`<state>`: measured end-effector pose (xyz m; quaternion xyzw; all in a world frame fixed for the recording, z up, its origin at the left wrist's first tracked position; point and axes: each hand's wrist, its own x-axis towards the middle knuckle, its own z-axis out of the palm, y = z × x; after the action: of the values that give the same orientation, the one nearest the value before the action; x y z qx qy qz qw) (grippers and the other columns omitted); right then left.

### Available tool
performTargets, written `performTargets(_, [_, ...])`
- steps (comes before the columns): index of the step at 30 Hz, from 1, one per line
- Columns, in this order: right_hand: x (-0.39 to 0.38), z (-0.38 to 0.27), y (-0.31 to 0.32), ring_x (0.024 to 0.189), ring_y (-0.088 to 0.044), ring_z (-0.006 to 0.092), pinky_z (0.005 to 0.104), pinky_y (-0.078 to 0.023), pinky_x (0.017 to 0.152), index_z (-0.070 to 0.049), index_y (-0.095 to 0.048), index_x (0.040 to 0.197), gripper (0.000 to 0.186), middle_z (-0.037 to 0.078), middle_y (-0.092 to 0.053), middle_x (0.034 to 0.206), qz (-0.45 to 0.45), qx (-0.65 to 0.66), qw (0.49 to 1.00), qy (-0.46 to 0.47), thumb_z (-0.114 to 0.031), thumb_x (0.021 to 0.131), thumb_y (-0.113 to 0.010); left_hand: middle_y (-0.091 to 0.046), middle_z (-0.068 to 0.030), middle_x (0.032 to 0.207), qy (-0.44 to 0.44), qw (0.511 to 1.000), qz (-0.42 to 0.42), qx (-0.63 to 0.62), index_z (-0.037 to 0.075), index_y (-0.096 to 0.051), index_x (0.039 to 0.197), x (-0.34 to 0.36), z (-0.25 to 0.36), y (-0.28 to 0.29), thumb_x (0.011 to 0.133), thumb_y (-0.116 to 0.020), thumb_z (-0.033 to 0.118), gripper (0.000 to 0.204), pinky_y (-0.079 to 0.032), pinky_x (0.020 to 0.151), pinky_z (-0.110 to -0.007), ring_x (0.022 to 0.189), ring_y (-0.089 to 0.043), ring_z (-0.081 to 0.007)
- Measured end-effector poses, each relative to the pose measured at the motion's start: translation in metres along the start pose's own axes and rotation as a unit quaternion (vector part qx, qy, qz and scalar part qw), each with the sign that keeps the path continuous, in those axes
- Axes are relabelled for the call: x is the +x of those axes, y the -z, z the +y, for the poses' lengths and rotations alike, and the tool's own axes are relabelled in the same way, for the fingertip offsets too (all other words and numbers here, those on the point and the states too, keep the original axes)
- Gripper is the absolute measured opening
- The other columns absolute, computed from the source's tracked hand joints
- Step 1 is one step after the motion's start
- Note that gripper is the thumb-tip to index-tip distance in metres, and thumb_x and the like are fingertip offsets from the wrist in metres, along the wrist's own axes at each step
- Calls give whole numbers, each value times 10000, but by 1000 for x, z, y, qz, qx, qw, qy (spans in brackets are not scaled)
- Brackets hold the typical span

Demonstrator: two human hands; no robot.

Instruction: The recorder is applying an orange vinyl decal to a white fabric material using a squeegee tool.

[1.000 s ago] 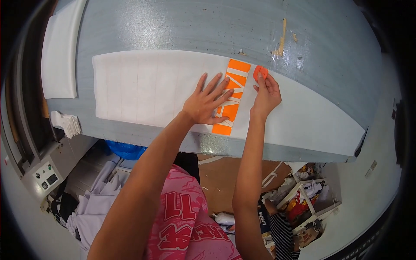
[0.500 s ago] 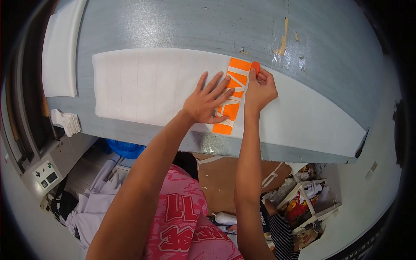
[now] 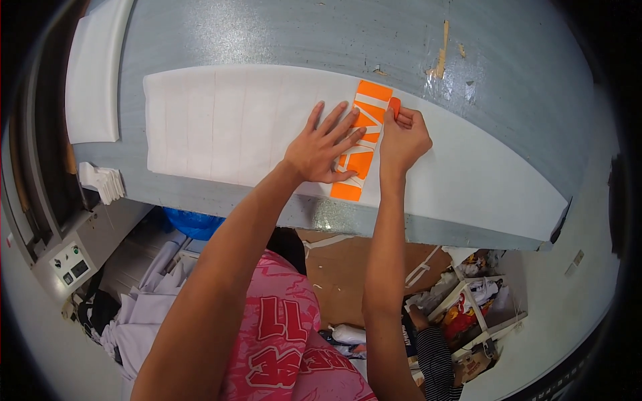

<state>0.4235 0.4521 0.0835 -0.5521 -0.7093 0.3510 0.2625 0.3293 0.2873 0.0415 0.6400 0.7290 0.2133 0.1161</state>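
A long white sheet (image 3: 194,120), possibly cloth or paper, lies on the grey table with faint lines across its left part. An orange strip with white letter shapes (image 3: 362,160) lies across it. My left hand (image 3: 317,147) is open and flat, fingers spread, its fingertips and thumb over the strip and its palm on the sheet beside it. Just right of the strip, my right hand (image 3: 405,137) is closed in a pinch on a small flat orange-red piece (image 3: 395,105) with a rounded end. My fingers hide the rest of that piece.
The grey table (image 3: 321,33) has peeled patches at the far right. A white pad (image 3: 97,73) and a stack of white pieces (image 3: 101,182) lie at left, above a control panel (image 3: 71,262). Below right, a shelf (image 3: 478,314) holds jumbled things, near another person's striped sleeve (image 3: 436,361).
The sheet and strip appear slightly higher in view, along with the table. Both hands keep the same hold, my left palm and fingers shifting slightly against the strip.
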Motion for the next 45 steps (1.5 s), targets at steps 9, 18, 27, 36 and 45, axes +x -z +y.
performTargets(9, [-53,14,23,759,-766,170,306,-618,742,55,-774,979,129,128,-804,866,5,5,1000,-24,-23,901,-841,-408,-165,1736,-11,1000,15,2,174,-544,1583,-1,2,-3,914,-643,738,881,-151,1308,-708,1645,-295,-412])
performTargets(18, [-113,33,44,757,-756,145,290,-609,729,64,-770,977,118,134,-798,852,1,36,997,-68,8,901,-840,-427,-156,1722,-22,998,15,49,184,-528,1616,-2,3,-6,944,-593,762,889,-162,1309,-697,1634,-310,-408])
performTargets(27, [-166,53,66,742,-749,134,295,-601,719,54,-772,965,124,121,-797,826,8,7,999,-46,2,890,-856,-343,-149,1778,-23,997,10,74,233,-489,1654,-5,2,-11,940,-611,773,903,-157,1327,-665,1649,-284,-384])
performTargets(36, [-192,64,138,820,-733,131,282,-571,757,36,-781,1030,209,104,-810,941,-22,-64,984,-167,-82,898,-893,-392,-127,1747,-23,996,19,81,230,-502,1634,-10,-4,-14,959,-553,796,882,-134,1338,-663,1655,-264,-369])
performTargets(45, [-84,253,224,968,-767,252,341,-629,801,89,-579,1385,481,183,-764,1125,448,41,889,-85,-124,1015,-800,-357,-113,1777,-26,998,22,58,271,-458,1677,-2,4,-16,927,-648,772,922,-122,1348,-646,1665,-256,-357])
